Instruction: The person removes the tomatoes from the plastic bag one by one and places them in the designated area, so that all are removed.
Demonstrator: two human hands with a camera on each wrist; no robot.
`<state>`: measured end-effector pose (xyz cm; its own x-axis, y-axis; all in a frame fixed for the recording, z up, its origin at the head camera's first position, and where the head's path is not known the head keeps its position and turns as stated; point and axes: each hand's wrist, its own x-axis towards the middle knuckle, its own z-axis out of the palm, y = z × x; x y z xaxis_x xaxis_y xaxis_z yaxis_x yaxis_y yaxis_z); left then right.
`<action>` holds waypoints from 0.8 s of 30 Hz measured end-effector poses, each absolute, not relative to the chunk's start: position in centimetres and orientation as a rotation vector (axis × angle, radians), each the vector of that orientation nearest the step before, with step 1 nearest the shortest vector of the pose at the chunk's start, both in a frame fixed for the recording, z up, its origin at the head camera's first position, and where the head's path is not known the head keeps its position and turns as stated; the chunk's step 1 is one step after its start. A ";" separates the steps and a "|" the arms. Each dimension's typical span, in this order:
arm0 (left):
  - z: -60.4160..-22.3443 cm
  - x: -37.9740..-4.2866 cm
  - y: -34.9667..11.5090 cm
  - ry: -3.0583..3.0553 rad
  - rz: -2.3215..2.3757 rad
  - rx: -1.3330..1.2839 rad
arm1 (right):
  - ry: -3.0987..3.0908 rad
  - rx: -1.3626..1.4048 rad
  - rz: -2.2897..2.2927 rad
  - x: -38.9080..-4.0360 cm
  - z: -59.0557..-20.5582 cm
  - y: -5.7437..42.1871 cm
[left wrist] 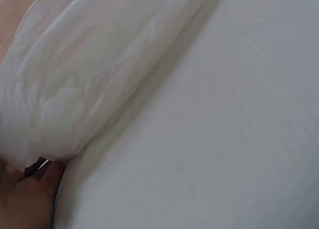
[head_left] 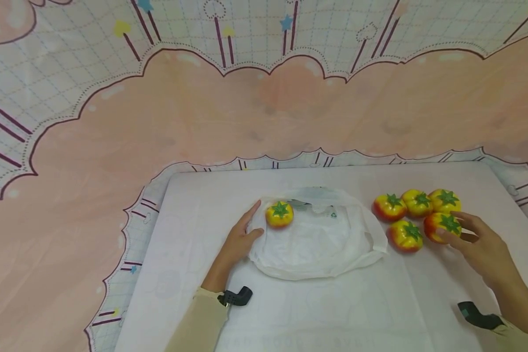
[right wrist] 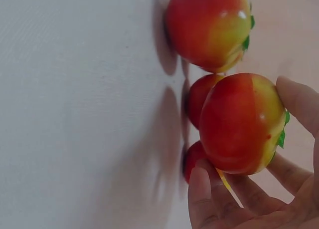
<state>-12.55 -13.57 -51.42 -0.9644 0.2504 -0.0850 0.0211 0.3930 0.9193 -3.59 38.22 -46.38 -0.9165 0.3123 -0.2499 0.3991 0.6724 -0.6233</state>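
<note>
A white plastic bag [head_left: 308, 249] lies on the table. My left hand [head_left: 236, 244] grips its left edge, thumb on the near side; in the left wrist view the fingertips meet the bag's crumpled rim. One yellow-and-red tomato [head_left: 279, 214] with a green leafy top sits at the bag's left end, close to the left thumb; whether it is within the bag's mouth I cannot tell. To the right, my right hand [head_left: 484, 252] holds another tomato [right wrist: 239, 124] between thumb and fingers. The right wrist view shows it raised off the table, its shadow apart from it.
Several more tomatoes cluster beside the right hand: one nearer tomato [head_left: 405, 236] and a back row with a left tomato [head_left: 389, 208], a middle one [head_left: 417, 203] and a right one [head_left: 444, 200]. A patterned cloth [head_left: 290, 112] hangs behind the white table [head_left: 193, 205].
</note>
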 end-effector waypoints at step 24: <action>-51.5 -12.5 -13.7 2.429 1.596 0.232 | 2.672 0.560 -1.075 -4.1 -47.9 38.4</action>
<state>-12.50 -13.74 -51.49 -0.9621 0.2534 -0.1010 0.0079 0.3960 0.9182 -4.09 38.35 -47.87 -0.9064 0.2684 -0.3261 0.4195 0.6624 -0.6207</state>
